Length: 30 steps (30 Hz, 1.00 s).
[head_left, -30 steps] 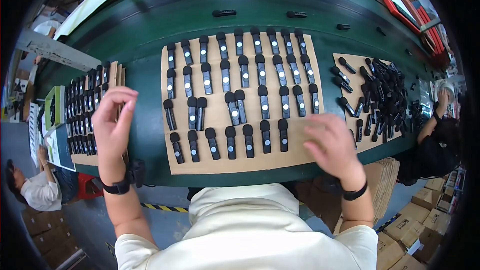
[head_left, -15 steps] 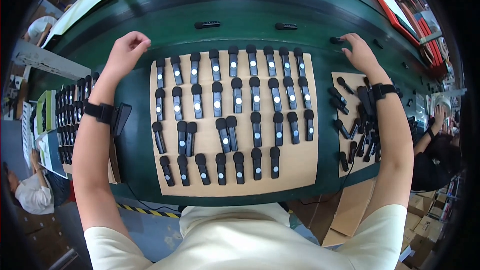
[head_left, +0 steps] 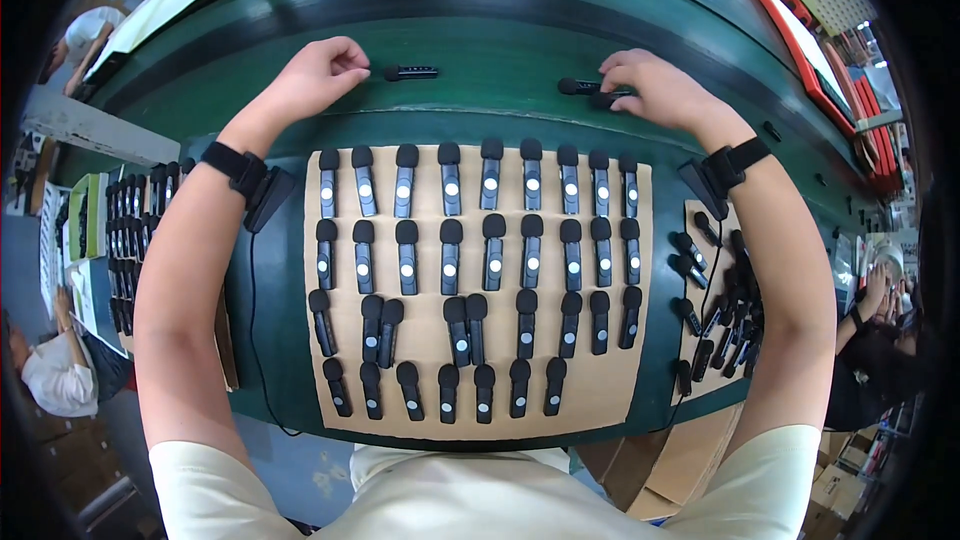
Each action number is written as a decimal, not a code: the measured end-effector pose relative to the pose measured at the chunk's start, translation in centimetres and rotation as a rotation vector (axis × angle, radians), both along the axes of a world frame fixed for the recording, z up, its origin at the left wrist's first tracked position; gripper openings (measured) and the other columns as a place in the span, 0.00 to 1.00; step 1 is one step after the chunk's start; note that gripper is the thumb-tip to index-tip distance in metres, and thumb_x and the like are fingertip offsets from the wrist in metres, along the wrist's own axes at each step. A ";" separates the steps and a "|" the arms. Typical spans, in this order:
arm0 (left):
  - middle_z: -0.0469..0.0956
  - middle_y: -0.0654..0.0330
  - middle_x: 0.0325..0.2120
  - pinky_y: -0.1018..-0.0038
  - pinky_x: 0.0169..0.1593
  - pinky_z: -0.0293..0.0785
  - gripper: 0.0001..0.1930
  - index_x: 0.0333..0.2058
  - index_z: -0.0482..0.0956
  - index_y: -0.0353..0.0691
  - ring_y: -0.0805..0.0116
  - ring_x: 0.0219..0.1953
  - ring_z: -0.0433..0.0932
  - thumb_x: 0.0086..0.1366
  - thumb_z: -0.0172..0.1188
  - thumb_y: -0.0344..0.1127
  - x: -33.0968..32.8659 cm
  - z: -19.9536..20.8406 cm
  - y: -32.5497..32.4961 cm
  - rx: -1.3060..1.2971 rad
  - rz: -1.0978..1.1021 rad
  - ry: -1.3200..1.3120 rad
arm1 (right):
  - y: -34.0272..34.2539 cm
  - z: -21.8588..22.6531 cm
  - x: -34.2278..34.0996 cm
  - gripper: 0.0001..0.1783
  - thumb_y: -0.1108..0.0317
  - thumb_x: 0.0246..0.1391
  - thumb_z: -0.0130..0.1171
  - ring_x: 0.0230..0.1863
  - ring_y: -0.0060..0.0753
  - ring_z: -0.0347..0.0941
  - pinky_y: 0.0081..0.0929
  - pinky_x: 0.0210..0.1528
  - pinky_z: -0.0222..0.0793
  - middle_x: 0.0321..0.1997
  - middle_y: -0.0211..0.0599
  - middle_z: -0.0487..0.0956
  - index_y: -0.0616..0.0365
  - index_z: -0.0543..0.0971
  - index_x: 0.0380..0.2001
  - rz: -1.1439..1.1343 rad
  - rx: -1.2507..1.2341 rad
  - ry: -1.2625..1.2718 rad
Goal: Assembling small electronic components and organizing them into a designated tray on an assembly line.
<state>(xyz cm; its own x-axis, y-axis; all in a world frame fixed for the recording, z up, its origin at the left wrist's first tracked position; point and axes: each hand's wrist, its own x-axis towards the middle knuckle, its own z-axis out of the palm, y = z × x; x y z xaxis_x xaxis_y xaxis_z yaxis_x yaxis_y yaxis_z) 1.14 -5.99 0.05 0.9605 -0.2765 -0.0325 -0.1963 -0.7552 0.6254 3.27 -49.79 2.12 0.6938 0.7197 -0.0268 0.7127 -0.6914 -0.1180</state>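
Observation:
My left hand (head_left: 335,70) hangs over the green surface with its fingers loosely curled and a gap between thumb and fingertips; nothing shows in it. Just right of its fingertips lies a small black microphone with a foam head (head_left: 412,72). At the far right, my right hand (head_left: 655,88) pinches another foam-headed microphone (head_left: 604,99), its body mostly covered by the fingers. Close beside that one is a further microphone (head_left: 577,87), partly overlapped by the hand. In front of me, a cardboard sheet (head_left: 592,395) bears rows of similar microphones, most with a pale round sticker.
At right, a smaller cardboard piece (head_left: 692,212) carries a jumble of microphones. Another microphone-covered board (head_left: 125,240) stands left, beside a green tray (head_left: 95,215). Black boxes are strapped to both wrists, with cables trailing. Red trays (head_left: 800,45) line the far right; other people sit at both sides.
My left hand has moved right, toward the lone microphone. The right hand has moved left with a microphone, up to the one beside it. The view has tilted, so the cardboard sits lower.

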 end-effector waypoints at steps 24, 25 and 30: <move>0.80 0.61 0.31 0.78 0.43 0.75 0.10 0.42 0.77 0.32 0.75 0.35 0.78 0.66 0.59 0.33 -4.8 2.0 2.6 -0.359 0.094 0.103 | -13.7 4.6 -19.6 0.16 0.77 0.47 0.64 0.38 0.34 0.73 0.26 0.43 0.71 0.42 0.40 0.73 0.63 0.73 0.40 -0.693 -0.033 0.064; 0.81 0.60 0.32 0.78 0.43 0.75 0.10 0.42 0.77 0.31 0.75 0.35 0.79 0.66 0.58 0.32 -6.1 2.7 2.6 -0.425 0.100 0.105 | -13.3 4.6 -20.6 0.17 0.78 0.47 0.64 0.38 0.32 0.73 0.26 0.43 0.71 0.44 0.40 0.74 0.62 0.74 0.42 -0.672 -0.007 -0.006; 0.81 0.61 0.34 0.78 0.44 0.75 0.10 0.43 0.77 0.33 0.75 0.36 0.79 0.65 0.59 0.30 -15.4 6.6 0.3 -0.628 -0.027 -0.030 | -6.6 7.0 -25.5 0.19 0.78 0.49 0.61 0.40 0.28 0.73 0.25 0.43 0.70 0.52 0.38 0.74 0.61 0.74 0.46 -0.682 0.359 0.010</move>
